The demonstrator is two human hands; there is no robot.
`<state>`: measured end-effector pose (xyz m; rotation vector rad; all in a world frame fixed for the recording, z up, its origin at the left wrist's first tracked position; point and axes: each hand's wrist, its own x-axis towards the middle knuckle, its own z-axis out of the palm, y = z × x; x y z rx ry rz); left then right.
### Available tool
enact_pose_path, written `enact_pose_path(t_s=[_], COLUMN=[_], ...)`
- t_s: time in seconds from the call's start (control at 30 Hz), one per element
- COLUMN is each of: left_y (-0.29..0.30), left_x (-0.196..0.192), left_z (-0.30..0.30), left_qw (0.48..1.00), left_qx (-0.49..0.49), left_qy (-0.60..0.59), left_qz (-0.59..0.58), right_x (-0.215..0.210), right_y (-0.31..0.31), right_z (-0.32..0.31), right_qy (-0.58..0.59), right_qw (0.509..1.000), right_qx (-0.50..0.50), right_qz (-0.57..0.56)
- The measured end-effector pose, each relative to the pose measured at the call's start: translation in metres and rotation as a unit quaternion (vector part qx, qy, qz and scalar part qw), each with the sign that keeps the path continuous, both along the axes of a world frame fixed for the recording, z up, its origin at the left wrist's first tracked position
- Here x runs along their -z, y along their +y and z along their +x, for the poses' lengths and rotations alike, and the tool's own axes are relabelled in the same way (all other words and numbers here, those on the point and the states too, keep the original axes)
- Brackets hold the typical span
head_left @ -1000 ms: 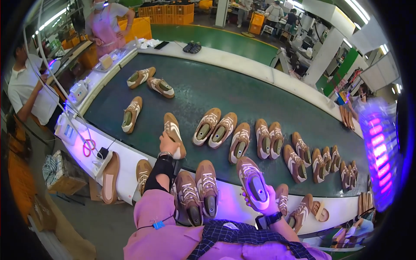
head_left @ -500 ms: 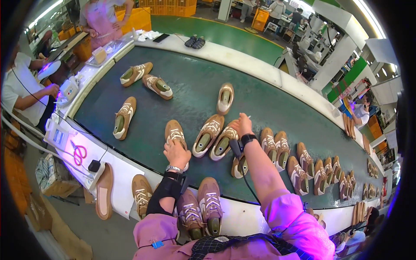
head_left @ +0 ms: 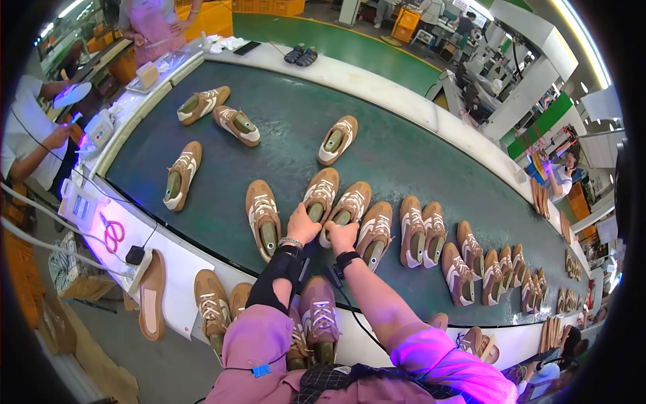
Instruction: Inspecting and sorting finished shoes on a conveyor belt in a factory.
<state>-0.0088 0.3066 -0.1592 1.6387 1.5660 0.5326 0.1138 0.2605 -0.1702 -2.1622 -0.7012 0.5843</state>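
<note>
- While both our forearms reach out from the lower edge, our left hand (head_left: 303, 225) rests on the heel end of a tan shoe (head_left: 320, 195) and our right hand (head_left: 343, 236) on the heel end of the tan shoe beside it (head_left: 350, 205), both lying on the dark green conveyor belt (head_left: 282, 121)
- Each shoe has its long axis running away from us, heel toward our body and toe pointing up the belt, leaning a little to the right; the two lie side by side, nearly touching
- Both are brown suede with cream side stripes, white laces and a pale sole edge, and a green last shows in the opening of each
- Our left hand has its fingers curled down over the heel opening, gripping it; our right hand is closed likewise around its shoe's heel, though we cannot tell how tightly
- We wear a black sleeve on the left forearm, a bracelet on the left wrist and a dark watch (head_left: 346, 256) on the right
- Just left of the pair lies another shoe (head_left: 262, 215), toe away from us; to the right a row of matching shoes (head_left: 431, 232) runs along the belt
- Pink scissors (head_left: 112, 232) lie on the white rim at left, well apart from our hands
</note>
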Motion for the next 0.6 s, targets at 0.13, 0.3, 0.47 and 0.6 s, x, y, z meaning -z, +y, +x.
enact_pose_path(t_s=[0.13, 0.3, 0.47, 0.6], left_y=[-0.005, -0.085, -0.185, -0.246], left_x=[0.007, -0.045, -0.113, -0.14], left_z=[-0.001, -0.018, -0.031, -0.017], left_qw=[0.998, 0.735, 0.688, 0.706], left_qx=[-0.014, -0.003, 0.075, 0.109], left_qy=[-0.06, -0.615, -0.656, -0.65], left_qz=[0.006, -0.285, -0.301, -0.26], right_x=[0.003, -0.087, -0.193, -0.218], right_y=[-0.021, -0.121, -0.234, -0.302], right_z=[0.052, 0.093, 0.082, 0.089], right_qy=[0.332, 0.699, 0.694, 0.655], right_qw=[0.936, 0.694, 0.655, 0.675], right_qx=[-0.072, -0.095, -0.197, -0.218], right_qz=[0.088, 0.144, 0.225, 0.261])
